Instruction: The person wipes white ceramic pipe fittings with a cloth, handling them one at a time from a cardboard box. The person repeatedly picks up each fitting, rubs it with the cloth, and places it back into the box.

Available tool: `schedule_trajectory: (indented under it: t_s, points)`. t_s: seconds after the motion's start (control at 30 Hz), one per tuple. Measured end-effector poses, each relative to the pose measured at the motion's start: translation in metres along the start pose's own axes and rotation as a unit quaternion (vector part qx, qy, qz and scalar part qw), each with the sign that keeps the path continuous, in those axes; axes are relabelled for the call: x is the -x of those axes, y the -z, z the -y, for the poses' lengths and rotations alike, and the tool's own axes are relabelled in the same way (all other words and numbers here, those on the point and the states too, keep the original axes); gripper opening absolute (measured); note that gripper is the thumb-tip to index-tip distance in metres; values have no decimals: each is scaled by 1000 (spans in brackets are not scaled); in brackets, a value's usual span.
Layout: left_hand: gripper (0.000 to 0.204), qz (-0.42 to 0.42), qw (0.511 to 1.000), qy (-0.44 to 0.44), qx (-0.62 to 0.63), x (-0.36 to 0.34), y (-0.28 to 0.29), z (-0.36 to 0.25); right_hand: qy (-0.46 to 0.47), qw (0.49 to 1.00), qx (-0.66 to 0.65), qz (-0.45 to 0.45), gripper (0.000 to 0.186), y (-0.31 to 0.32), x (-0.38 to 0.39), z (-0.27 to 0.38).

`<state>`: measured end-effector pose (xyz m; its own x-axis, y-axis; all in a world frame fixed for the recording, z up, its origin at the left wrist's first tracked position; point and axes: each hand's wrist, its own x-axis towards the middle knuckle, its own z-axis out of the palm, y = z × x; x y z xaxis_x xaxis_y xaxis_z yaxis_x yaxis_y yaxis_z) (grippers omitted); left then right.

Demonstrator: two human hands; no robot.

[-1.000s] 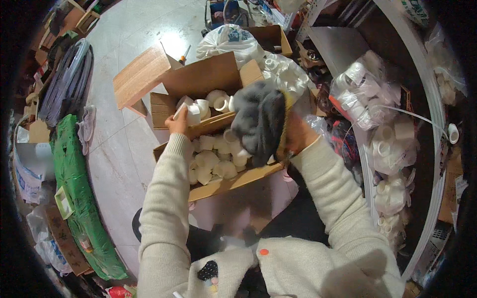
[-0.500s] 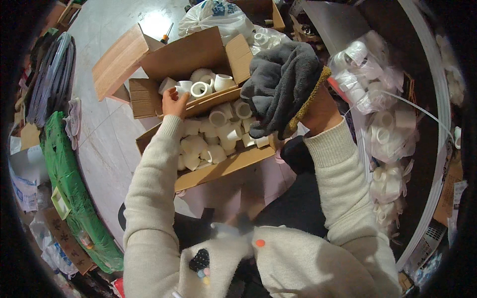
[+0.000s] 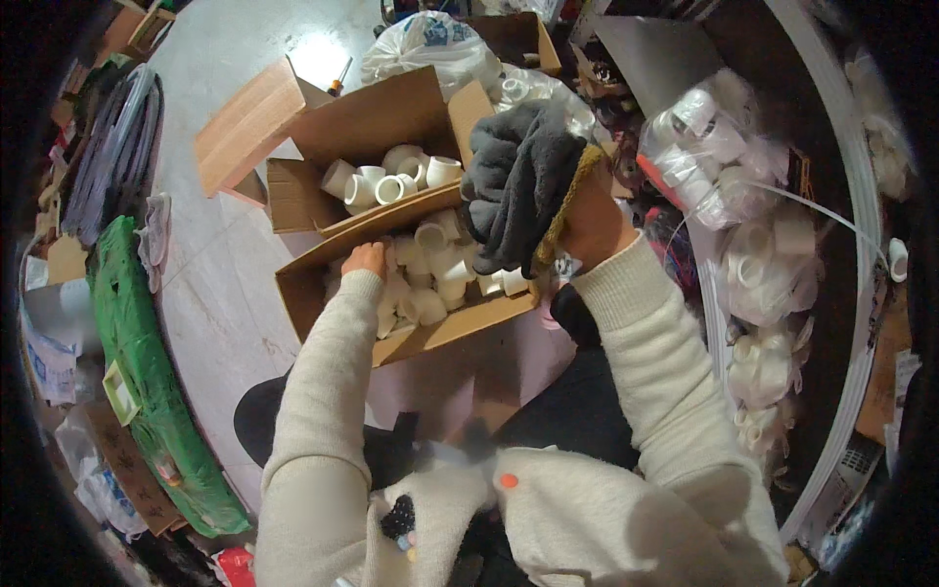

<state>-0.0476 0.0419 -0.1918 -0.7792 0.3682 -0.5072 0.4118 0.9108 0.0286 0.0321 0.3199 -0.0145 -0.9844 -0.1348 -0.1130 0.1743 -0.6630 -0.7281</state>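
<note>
My left hand [image 3: 365,259] reaches down into the nearer cardboard box [image 3: 293,308], which holds many white pipe fittings [image 3: 423,305]. Its fingers are bent together, with the tips hidden among the fittings, so what they grip does not show. A bunched grey fleecy cloth [image 3: 514,181] with mustard edging is held up by my right hand [image 3: 592,230]. The cloth covers the fingers of that hand and hangs above the right end of the nearer box. Just behind stands a second open cardboard box [image 3: 367,122] with several white fittings [image 3: 394,188] in it.
A screwdriver [image 3: 340,76] and a tied white bag [image 3: 425,51] are behind the boxes. Clear bags of white fittings [image 3: 768,269] line the right side, near a white strap [image 3: 822,207]. A long green wrapped bundle [image 3: 156,391] lies to the left on the pale floor.
My left hand has left the farther box and come down into the nearer one. My right hand and the grey cloth have shifted slightly left. The view has tilted a little.
</note>
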Motion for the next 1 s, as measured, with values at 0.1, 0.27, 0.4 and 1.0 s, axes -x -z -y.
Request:
schedule_trajectory:
  t_s: [0.1, 0.27, 0.4, 1.0]
  points:
    - [19, -15, 978, 90, 185, 9, 1, 8, 8, 998, 62, 14, 23, -6, 0, 0]
    - [20, 72, 721, 63, 687, 44, 57, 16, 85, 922, 378, -23, 27, 39, -9, -45]
    - [19, 38, 629, 2, 776, 104, 130, -16, 137, 920, 363, -61, 32, 70, -31, -108]
    - [27, -343, 880, -256, 208, 175, 146, -11, -2, 892, 451, -20, 28, -70, -33, -110]
